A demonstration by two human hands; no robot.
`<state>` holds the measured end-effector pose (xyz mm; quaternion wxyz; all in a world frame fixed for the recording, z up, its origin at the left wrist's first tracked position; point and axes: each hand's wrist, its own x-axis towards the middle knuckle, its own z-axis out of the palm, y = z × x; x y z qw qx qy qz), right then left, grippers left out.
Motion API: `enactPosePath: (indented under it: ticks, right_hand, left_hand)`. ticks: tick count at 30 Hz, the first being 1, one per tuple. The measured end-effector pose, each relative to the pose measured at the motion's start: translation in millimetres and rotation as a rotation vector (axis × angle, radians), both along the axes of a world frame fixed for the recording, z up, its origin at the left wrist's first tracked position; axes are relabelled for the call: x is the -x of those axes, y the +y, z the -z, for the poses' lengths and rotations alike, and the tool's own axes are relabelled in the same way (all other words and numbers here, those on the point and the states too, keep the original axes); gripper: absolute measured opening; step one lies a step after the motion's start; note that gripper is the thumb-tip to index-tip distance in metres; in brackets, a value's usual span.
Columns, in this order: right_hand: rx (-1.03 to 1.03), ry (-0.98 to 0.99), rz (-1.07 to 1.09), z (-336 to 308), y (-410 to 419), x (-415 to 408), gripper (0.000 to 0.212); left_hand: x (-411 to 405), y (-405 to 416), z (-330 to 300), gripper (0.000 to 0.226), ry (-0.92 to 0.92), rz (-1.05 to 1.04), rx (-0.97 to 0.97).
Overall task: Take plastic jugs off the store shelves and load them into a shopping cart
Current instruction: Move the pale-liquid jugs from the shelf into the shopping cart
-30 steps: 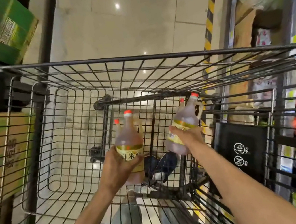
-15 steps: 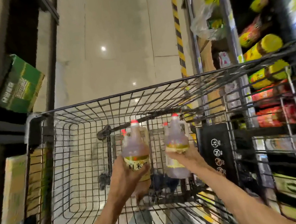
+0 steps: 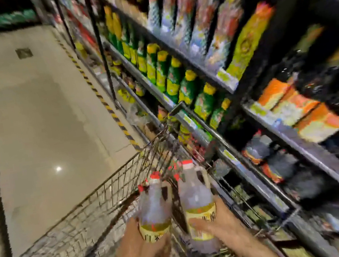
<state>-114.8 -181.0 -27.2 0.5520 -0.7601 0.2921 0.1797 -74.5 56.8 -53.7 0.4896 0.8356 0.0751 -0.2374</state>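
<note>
Since half a second ago the view has been swung to the right: the store shelves (image 3: pixel 235 87), then at the frame's right edge, are now spread across the upper right, and the wire cart (image 3: pixel 101 206) has been shifted to the lower left. The jugs are held over the cart as before.

Jugs: at least four red caps are counted, in two clusters. Left cluster: one clear jug (image 3: pixel 154 207) with a yellow label, with a second red cap just behind it. Right cluster: one clear jug (image 3: pixel 196 199) with handle and yellow label, with a second red cap behind it; the rear bodies are blurred and mostly hidden.

Hands: two, both bare. The left hand (image 3: pixel 142 246) is wrapped around the lower part of the left cluster, fingers closed on the label. The right hand (image 3: pixel 216 224) is clasped around the lower part of the right cluster, fingers (image 3: pixel 197 223) laid across the label.

Position: both clusters are held upright, side by side and near each other, above the cart's basket close to its right wall. Both forearms are extended forward from the bottom edge.

Shelves: rows of green bottles with yellow caps (image 3: pixel 169 77), tall packets above, orange packs to the right; details are blurred. Floor (image 3: pixel 37 117): pale tiles.
</note>
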Motion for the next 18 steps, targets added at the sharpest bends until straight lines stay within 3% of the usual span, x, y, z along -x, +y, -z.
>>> enactPosePath:
  ticks: [3, 7, 9, 12, 18]
  right_hand:
    - [0.061, -0.110, 0.115, -50.1, -22.9, 36.6, 0.079]
    - [0.100, -0.129, 0.309, -88.2, -54.3, 95.5, 0.092]
    - [0.130, -0.188, 0.374, -101.9, -71.1, 127.0, 0.101]
    - [0.200, -0.248, 0.452, -117.0, -97.0, 178.8, 0.072]
    - [0.191, -0.353, 0.642, -142.0, -141.1, 291.1, 0.085]
  left_hand:
    - [5.5, -35.7, -40.9, 0.109, -0.073, 0.122, 0.018]
    - [22.7, -91.1, -102.4, 0.077, -0.140, 0.320, 0.090]
    - [39.5, -121.2, -126.5, 0.076, -0.185, 0.400, 0.138]
    - [73.2, -165.0, -143.6, 0.087, -0.237, 0.487, 0.219]
    - [148.3, -248.0, -148.1, 0.088, -0.273, 0.696, 0.314]
